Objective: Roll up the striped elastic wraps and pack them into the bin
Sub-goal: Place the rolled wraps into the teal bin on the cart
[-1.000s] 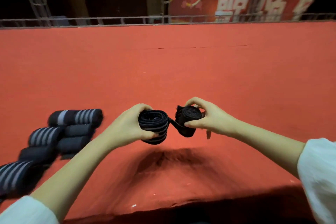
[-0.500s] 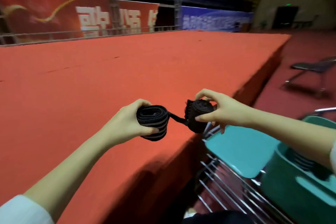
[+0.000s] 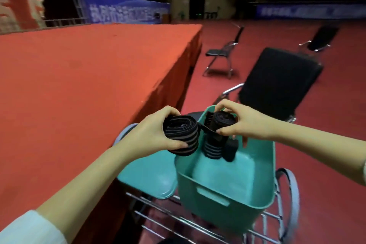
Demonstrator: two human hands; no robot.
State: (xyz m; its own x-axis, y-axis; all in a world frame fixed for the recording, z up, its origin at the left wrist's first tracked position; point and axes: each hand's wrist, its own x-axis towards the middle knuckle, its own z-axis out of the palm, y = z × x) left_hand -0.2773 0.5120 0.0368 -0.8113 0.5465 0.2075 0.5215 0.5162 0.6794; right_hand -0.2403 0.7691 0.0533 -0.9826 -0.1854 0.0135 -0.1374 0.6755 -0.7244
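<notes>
Left hand [image 3: 150,134] grips the striped roll [image 3: 181,136], right hand [image 3: 251,123] pinches the smaller roll [image 3: 222,121]. Best stood upright in the bin [image 3: 227,194].

We count two hands: the left hand [image 3: 150,134] grips one roll and the right hand [image 3: 245,123] pinches another. That makes two held rolls, the large striped roll [image 3: 181,136] and the small dark roll [image 3: 223,122], joined by one short strap [image 3: 206,129]. Inside the bin we count two more, the striped standing roll [image 3: 213,147] and the black standing roll [image 3: 229,149], so four rolls in all. We see one teal bin [image 3: 227,194], one teal lid [image 3: 146,174] and one wire cart [image 3: 178,222]. We count three black chairs: the near chair [image 3: 277,83], the middle chair [image 3: 223,52] and the far chair [image 3: 321,37]. We see one red stage [image 3: 79,85].
</notes>
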